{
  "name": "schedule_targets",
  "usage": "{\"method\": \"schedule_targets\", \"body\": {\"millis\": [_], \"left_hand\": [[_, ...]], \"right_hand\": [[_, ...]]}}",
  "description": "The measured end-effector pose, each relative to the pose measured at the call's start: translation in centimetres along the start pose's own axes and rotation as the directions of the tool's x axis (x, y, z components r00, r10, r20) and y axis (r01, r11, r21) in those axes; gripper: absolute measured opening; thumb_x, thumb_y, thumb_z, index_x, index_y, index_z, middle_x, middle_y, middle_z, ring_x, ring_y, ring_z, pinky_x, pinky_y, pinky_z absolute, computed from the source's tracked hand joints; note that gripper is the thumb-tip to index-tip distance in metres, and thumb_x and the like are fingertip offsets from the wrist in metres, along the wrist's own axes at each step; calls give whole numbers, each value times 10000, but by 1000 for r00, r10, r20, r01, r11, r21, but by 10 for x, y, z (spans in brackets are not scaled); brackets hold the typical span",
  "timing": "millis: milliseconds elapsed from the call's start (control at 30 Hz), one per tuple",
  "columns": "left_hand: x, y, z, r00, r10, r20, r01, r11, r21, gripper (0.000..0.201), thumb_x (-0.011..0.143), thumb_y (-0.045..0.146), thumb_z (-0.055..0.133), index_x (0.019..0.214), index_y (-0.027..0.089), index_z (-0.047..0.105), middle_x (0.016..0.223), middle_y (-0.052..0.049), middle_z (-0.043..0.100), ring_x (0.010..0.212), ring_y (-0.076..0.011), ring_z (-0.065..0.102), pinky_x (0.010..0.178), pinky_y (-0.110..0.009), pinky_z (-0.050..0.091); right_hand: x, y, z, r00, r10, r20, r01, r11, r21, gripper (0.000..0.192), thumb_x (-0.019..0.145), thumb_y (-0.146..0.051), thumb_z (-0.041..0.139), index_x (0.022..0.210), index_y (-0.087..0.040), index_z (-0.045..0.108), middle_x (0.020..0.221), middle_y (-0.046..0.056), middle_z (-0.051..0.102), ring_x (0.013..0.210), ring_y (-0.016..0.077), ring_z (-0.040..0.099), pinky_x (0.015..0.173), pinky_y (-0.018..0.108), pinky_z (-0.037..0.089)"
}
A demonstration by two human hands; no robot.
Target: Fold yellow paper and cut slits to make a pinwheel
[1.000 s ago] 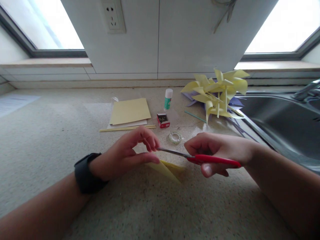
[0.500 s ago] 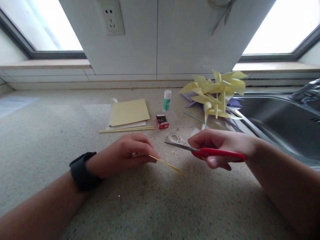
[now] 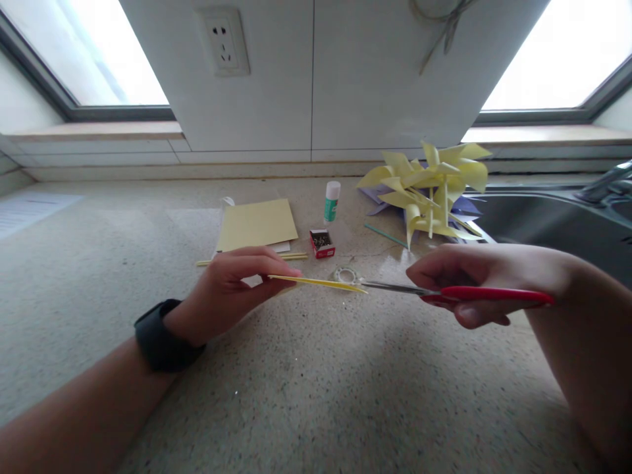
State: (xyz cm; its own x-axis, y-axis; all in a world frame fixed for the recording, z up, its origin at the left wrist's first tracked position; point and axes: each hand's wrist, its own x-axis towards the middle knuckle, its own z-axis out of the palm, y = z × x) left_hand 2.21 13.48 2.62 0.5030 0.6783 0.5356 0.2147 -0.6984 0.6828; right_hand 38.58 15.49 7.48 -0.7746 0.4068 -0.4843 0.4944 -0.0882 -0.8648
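Pinched between the thumb and fingers of my left hand (image 3: 241,280) is a yellow sheet of paper (image 3: 326,284), seen nearly edge-on above the counter. My right hand (image 3: 469,280) is closed around red-handled scissors (image 3: 494,294), whose blades point left. The blade tips are close to the paper's right end; whether they touch it I cannot tell. Behind the paper lies a roll of clear tape (image 3: 346,274). A small red box (image 3: 322,244) of metal pins stands open a little farther back, with a glue stick (image 3: 332,201) upright behind it.
Yellow paper sheets (image 3: 259,224) lie back left, with thin wooden sticks (image 3: 203,263) in front. Yellow and purple paper pinwheels (image 3: 429,191) are heaped at back right, near a thin green stick (image 3: 385,234). A metal sink (image 3: 533,220) borders the counter (image 3: 316,408) on the right.
My left hand has raised the yellow paper and turned it nearly level. My right hand has shifted right with the scissors, whose tips are now by the paper's end.
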Motion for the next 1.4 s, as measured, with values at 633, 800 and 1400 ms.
{"method": "schedule_targets", "body": {"millis": [633, 800, 1400], "left_hand": [[1, 4, 7, 997, -16, 70, 15, 1000, 20, 111, 925, 236, 688, 1008, 253, 760, 910, -29, 774, 785, -143, 702, 677, -248, 568], [-1, 1, 5, 999, -7, 43, 6, 999, 31, 128, 919, 207, 694, 1019, 255, 758, 924, -26, 773, 806, -144, 703, 678, -242, 562], [-6, -6, 3, 997, -73, -12, 74, 992, 102, 144, 916, 214, 699, 1020, 289, 762, 936, -2, 748, 837, -132, 681, 640, -211, 534]], "right_hand": [[10, -3, 8, 1000, -5, 13, 5, 1000, -4, 398, 809, -446, 793, 757, -192, 490, 566, -77, 515, 404, 38, 447, 364, 140, 358], [3, -4, 4, 1000, 4, -11, -4, 999, -33, 404, 810, -472, 784, 762, -192, 496, 569, -73, 510, 410, 42, 449, 361, 139, 353], [-7, -1, -3, 998, 32, -53, -39, 990, -139, 344, 877, -426, 725, 788, -191, 490, 571, -76, 488, 426, 49, 452, 377, 149, 339]]}}
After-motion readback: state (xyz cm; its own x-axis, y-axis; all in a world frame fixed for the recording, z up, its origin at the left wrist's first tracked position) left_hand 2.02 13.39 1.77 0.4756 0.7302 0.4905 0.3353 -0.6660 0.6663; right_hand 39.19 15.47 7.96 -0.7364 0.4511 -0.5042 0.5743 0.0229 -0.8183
